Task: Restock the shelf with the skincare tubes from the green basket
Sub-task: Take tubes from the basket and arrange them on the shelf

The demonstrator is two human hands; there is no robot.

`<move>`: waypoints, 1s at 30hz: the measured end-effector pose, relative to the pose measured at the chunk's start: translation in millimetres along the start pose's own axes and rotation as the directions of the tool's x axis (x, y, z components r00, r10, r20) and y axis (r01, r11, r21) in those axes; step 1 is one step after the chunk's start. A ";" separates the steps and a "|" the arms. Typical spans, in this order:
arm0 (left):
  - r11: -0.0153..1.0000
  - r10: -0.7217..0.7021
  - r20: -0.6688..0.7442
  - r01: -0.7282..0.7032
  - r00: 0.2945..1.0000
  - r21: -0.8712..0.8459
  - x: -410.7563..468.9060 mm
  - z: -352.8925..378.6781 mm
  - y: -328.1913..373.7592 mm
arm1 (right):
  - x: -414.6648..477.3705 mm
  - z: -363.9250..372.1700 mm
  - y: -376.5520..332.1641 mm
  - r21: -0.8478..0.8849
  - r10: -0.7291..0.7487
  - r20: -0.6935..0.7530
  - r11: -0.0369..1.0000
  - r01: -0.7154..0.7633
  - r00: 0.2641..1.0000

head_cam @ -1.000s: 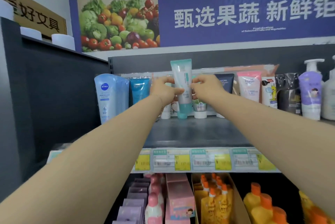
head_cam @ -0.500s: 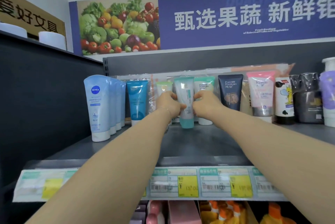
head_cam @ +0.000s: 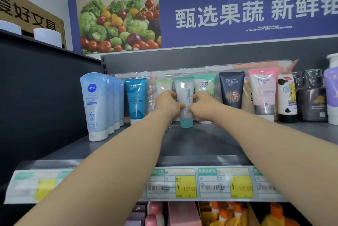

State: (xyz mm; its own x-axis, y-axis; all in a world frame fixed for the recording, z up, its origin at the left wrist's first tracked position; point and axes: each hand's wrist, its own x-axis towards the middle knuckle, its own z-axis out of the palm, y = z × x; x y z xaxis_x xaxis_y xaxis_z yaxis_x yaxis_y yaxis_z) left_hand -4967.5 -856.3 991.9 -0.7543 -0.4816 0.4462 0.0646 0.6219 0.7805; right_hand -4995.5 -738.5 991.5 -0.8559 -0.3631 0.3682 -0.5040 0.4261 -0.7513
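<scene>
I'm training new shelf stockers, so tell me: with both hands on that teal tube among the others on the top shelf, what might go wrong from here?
1. The teal tube stands tall on its narrow cap. Once the left hand and right hand loosen their grip, it may topple forward.
2. Both hands sit right in front of the pale green tube and the green Pure Fountain tube. Pulling back might knock those over.

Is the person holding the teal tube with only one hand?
No, the left hand and the right hand both pinch the teal tube, one from each side.
</scene>
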 end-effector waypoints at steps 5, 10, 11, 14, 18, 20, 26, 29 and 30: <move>1.000 -0.012 -0.004 0.012 1.000 0.014 -0.3 1.5 -1.9 | 0.0 0.7 0.5 0.015 -0.024 0.024 1.000 0.023 0.999; 0.996 0.000 -0.002 0.001 1.000 0.087 -7.0 -3.8 0.0 | -2.9 -3.4 -3.2 -0.022 0.042 -0.006 0.999 -0.042 0.999; 0.993 0.005 -0.004 -0.005 1.000 0.115 -7.2 -5.3 0.5 | -5.4 -5.6 -4.4 -0.051 0.039 -0.024 0.998 -0.041 0.999; 0.978 0.041 0.001 -0.040 0.999 0.206 -13.4 -12.9 7.1 | -15.1 -11.8 -10.2 -0.200 -0.062 -0.080 0.979 0.045 0.995; 0.917 0.132 0.044 -0.139 0.990 0.375 -25.5 -26.8 18.0 | -29.4 -16.4 -25.3 -0.260 -0.208 -0.022 0.946 0.195 0.978; 0.878 0.170 0.067 -0.182 0.983 0.443 -35.2 -35.6 22.5 | -38.9 -18.8 -34.4 -0.278 -0.286 0.029 0.918 0.282 0.958; 0.788 0.267 0.144 -0.301 0.953 0.537 -83.1 -62.1 33.9 | -87.4 -31.1 -53.3 -0.534 -0.492 0.159 0.686 0.493 0.856; 0.748 0.309 0.156 -0.341 0.938 0.570 -111.7 -70.1 35.9 | -114.8 -37.9 -60.2 -0.637 -0.572 0.209 0.536 0.554 0.793; 0.740 0.315 0.151 -0.342 0.937 0.579 -121.1 -72.2 36.5 | -123.2 -40.2 -61.4 -0.647 -0.592 0.216 0.509 0.568 0.776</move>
State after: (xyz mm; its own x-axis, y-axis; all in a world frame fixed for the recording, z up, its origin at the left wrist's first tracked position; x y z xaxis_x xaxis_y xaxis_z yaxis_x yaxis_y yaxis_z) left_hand -4826.6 -819.8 998.0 -0.7849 -0.1623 0.5980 -0.0728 0.9826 0.1711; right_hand -4863.8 -686.6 1014.3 -0.3412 -0.7133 0.6122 -0.8174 0.5468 0.1816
